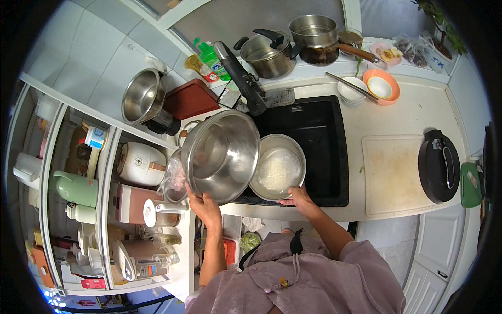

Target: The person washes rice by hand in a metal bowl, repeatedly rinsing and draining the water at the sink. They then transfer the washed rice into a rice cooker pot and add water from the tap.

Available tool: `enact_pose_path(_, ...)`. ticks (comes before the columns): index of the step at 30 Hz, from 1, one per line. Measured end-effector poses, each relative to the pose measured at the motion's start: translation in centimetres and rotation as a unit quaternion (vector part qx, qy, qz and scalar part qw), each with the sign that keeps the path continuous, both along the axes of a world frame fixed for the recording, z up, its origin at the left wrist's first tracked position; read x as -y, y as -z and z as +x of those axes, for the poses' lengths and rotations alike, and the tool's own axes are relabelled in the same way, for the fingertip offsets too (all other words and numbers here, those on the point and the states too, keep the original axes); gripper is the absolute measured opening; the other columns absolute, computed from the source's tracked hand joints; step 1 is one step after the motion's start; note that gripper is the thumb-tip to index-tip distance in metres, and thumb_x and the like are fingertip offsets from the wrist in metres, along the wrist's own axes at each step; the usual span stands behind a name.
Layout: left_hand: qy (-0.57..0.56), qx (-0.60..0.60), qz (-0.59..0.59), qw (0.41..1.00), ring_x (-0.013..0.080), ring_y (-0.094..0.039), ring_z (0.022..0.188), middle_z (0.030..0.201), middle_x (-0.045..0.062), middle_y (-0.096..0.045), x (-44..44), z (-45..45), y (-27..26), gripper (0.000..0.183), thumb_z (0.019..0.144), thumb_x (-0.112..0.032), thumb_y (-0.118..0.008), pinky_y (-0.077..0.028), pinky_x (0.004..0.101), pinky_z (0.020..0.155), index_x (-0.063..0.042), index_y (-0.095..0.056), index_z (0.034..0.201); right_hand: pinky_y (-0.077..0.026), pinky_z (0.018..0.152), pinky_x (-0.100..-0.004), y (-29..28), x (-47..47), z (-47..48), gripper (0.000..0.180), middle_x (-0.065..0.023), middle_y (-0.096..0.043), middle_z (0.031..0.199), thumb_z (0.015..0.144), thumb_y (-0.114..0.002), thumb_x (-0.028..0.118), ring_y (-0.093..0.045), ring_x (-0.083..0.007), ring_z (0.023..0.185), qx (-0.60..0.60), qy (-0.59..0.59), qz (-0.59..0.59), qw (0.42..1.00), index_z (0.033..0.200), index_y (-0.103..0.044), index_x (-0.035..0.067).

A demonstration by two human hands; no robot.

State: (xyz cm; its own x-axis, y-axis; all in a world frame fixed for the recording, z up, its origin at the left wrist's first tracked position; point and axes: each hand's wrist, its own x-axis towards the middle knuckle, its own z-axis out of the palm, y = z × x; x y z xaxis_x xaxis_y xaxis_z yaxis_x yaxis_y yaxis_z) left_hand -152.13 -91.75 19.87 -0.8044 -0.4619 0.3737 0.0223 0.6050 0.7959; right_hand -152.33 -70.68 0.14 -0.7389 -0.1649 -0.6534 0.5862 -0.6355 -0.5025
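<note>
My left hand [204,208] grips the near rim of a large stainless steel bowl [231,172], which is tilted and hangs over the left edge of the black sink [325,157]. With my right hand [299,196] I hold the near rim of a smaller metal bowl [300,157] over the sink. White rice grains [274,174] lie in this smaller bowl, in cloudy whitish liquid. The two bowls are side by side, and the large one overlaps the small one's left side in the view. The black faucet [251,92] stands behind them.
A white cutting board [388,176] and a black round lid-like appliance [437,167] lie at the right. Small bowls [353,91] with chopsticks [349,84] stand behind the sink's right corner. Pots [266,59] line the back ledge. A plastic bag [176,176] and a lidded pitcher [159,214] are at the left.
</note>
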Motion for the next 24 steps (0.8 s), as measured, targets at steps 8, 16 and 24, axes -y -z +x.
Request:
enact_pose_path(8, 0.038, -0.069, 0.005, 0.997, 0.0111, -0.044, 0.061, 0.071, 0.005, -0.052, 0.3, -0.7, 0.1, 0.053, 0.072, 0.009, -0.042, -0.039, 0.0234, 0.061, 0.008, -0.041, 0.124, -0.058, 0.061, -0.0377, -0.9, -0.1, 0.4, 0.058, -0.0246, -0.050, 0.114, 0.074, -0.043, 0.002, -0.064, -0.0383, 0.080, -0.019, -0.006, 0.034, 0.999, 0.128, -0.022, 0.000)
enact_pose_path(16, -0.035, 0.053, 0.192, 0.979, 0.0107, -0.049, 0.068, 0.077, 0.004, -0.055, 3.4, -0.5, 2.0, 0.013, 0.076, 0.003, -0.047, -0.038, 0.0217, 0.067, 0.002, -0.053, 0.087, -0.058, 0.062, -0.0375, -0.7, 0.0, 0.5, 0.056, -0.0241, -0.050, 0.114, 0.075, -0.044, 0.003, -0.064, -0.0376, 0.080, -0.014, -0.008, 0.036, 0.999, 0.128, -0.024, 0.000)
enact_pose_path(24, -0.063, 0.122, 0.357, 0.924, 0.0190, -0.059, 0.071, 0.087, 0.007, -0.057, 6.0, 1.2, 2.3, 0.022, 0.076, -0.008, -0.056, -0.052, 0.0338, 0.056, -0.003, -0.052, 0.097, -0.059, 0.059, -0.0368, 0.2, -2.1, 1.7, 0.063, -0.0243, -0.043, 0.119, 0.073, -0.043, 0.001, -0.062, -0.0392, 0.084, -0.012, 0.018, -0.004, 1.000, 0.131, -0.019, 0.005)
